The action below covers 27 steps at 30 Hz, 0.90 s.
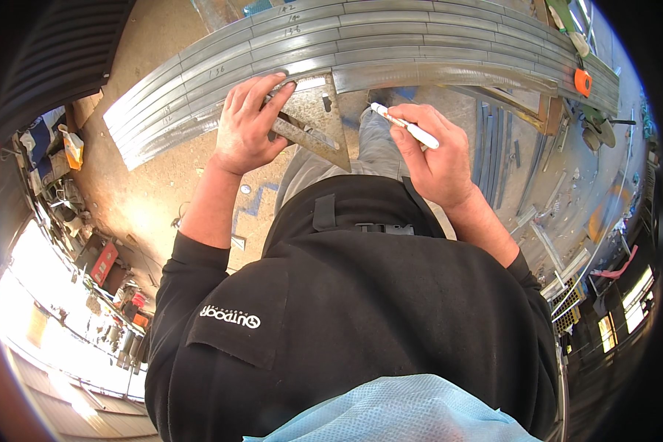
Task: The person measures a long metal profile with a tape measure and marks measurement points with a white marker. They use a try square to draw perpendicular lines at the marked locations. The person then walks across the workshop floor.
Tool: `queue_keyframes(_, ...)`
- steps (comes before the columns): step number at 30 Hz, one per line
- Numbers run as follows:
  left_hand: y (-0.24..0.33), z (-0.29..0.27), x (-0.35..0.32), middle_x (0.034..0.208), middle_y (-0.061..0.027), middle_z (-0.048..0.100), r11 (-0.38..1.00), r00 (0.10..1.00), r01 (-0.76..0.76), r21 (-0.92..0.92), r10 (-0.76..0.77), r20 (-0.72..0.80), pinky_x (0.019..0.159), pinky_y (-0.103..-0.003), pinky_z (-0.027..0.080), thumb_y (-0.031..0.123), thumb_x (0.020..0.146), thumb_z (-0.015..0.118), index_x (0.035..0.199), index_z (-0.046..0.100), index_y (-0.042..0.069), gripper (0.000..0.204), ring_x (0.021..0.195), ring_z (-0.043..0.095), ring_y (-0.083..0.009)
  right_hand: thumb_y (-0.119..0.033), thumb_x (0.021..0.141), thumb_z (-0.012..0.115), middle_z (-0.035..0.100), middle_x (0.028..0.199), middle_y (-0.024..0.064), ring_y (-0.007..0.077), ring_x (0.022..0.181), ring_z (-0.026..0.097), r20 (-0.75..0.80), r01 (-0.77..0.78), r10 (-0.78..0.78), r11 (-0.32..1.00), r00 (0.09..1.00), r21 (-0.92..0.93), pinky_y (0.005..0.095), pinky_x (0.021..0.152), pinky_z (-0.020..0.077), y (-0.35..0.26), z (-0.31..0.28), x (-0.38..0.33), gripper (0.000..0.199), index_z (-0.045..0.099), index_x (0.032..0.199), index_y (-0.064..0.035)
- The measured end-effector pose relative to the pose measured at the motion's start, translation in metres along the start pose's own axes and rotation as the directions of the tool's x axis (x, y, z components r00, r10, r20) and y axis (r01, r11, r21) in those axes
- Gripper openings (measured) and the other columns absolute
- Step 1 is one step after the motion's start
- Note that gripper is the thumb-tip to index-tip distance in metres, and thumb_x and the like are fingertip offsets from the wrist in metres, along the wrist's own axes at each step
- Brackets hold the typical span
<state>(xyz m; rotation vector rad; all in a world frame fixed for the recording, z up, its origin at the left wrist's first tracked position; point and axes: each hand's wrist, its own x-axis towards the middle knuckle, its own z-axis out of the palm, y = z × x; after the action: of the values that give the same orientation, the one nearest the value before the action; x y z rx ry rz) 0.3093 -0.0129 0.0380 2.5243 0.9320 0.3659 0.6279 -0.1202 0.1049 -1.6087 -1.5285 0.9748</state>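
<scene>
One grey metal triangular square (321,107), clasped by the left hand (248,127), sits at the silvery metal bars' (398,34) near edge; apart, the right hand (440,152) holds a white marker (412,131); steadying the square should help.

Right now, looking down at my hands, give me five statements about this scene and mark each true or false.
1. The right hand's grip has a white marker in it. True.
2. The left hand's grip is empty. False: it holds a triangular metal square.
3. Handwritten marks show on the grey metal bars. True.
4. Both sleeves are bright yellow. False: they are black.
5. An orange object shows toward the right end of the bars. True.
</scene>
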Motion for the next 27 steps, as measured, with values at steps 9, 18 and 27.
queue_keyframes(9,-0.001,0.001,0.001,0.154,-0.0071,0.060,1.000,1.000,-0.010,-0.006,0.010,-0.016,0.116,-0.049,0.047,0.011,0.068,0.081,0.144,0.069,0.010,0.077,0.138,0.058,-0.0325,-0.009,0.100,0.078,0.076,0.101,0.0115,0.0323,0.084,0.074,-0.004,0.041,-0.041,0.999,0.999,0.012,0.0386,0.073,0.0572,-0.002,0.008,0.006,0.023,0.075,0.122,-0.0060)
queue_keyframes(18,0.000,-0.001,0.002,0.151,-0.0069,0.061,1.000,1.000,-0.011,0.004,0.011,-0.024,0.115,-0.049,0.048,0.013,0.069,0.082,0.143,0.070,0.011,0.076,0.136,0.060,-0.0325,-0.010,0.098,0.079,0.077,0.110,0.0111,0.0347,0.090,0.077,0.003,0.143,-0.143,0.986,0.990,-0.083,0.0411,0.076,0.0600,-0.007,0.029,0.015,0.032,0.073,0.129,-0.0078)
queue_keyframes(27,-0.001,0.003,0.002,0.149,-0.0055,0.063,0.999,0.999,-0.021,0.039,0.023,-0.047,0.114,-0.048,0.049,0.014,0.068,0.082,0.142,0.072,0.011,0.074,0.135,0.061,-0.0309,-0.011,0.096,0.081,0.076,0.111,0.0095,0.0331,0.089,0.076,0.013,0.159,-0.159,0.974,0.987,-0.163,0.0405,0.074,0.0600,-0.011,0.038,0.017,0.036,0.071,0.130,-0.0093)
